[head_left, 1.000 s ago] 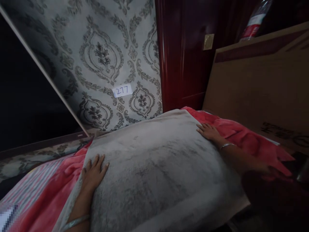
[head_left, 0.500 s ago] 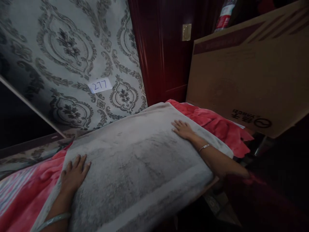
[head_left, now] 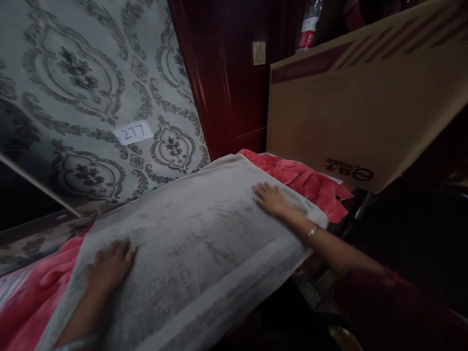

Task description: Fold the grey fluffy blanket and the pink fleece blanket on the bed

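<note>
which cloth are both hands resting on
The grey cloth, with left hand and right hand on top; the red cloth shows beyond its sides, untouched.

A home, judging by patterned wallpaper (head_left: pixel 104 80) and red blanket (head_left: pixel 296 175).

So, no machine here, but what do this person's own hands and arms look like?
Both the left hand and right hand are ungloved. The right wears a slim silvery bracelet and, further up, a dark red sleeve. The left wears a pale bangle, cut off by the picture's edge.
</note>
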Available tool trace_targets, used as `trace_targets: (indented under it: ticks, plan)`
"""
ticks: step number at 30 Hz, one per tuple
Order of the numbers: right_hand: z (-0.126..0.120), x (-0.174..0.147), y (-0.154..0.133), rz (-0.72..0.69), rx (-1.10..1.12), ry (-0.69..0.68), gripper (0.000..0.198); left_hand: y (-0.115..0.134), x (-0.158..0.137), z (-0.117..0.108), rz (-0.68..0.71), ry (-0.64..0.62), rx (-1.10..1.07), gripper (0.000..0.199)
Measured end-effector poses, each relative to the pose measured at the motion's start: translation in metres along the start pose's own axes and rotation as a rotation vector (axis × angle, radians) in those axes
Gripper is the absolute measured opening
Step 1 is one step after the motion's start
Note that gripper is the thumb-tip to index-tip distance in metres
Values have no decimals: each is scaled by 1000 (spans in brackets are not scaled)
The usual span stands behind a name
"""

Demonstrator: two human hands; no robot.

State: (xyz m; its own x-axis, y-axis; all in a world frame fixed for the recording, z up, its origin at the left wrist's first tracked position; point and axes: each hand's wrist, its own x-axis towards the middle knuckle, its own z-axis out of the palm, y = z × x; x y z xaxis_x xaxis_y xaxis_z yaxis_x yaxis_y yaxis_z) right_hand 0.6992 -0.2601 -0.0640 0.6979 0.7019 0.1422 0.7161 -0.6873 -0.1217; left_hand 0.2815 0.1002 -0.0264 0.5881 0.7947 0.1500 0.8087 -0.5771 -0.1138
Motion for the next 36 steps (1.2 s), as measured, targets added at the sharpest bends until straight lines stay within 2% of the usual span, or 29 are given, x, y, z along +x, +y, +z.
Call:
trace_targets:
  ticks: [2,3,5,9,11,14,16,21,23,31,36]
  plan:
    - [10,-30,1,-102,-5,34,58,23,-14,1,63,-28,25,69]
    - [14,-44,6,-110,-14,59,58,32,-21,2,95,-31,31,69]
    - [21,-67,28,-32,-40,119,59,44,-31,5,127,-18,24,71]
    - [28,-95,83,184,-70,274,57,47,-36,8,133,3,5,74]
    - [32,-102,99,205,-64,370,56,45,-35,8,137,14,-6,75]
    - [34,-104,107,202,-39,452,55,45,-34,8,132,22,-26,75]
    - [26,-100,107,242,-14,435,54,46,-35,9,127,30,-37,74]
    - [-10,-70,108,387,80,147,48,44,-34,12,121,36,-61,71]
    - [-19,-61,109,416,82,92,45,42,-32,14,120,31,-66,70]
    - [-17,-60,102,555,35,70,50,41,-33,14,114,26,-60,67]
    - [-24,-64,94,524,28,112,45,45,-34,17,91,33,-63,64]
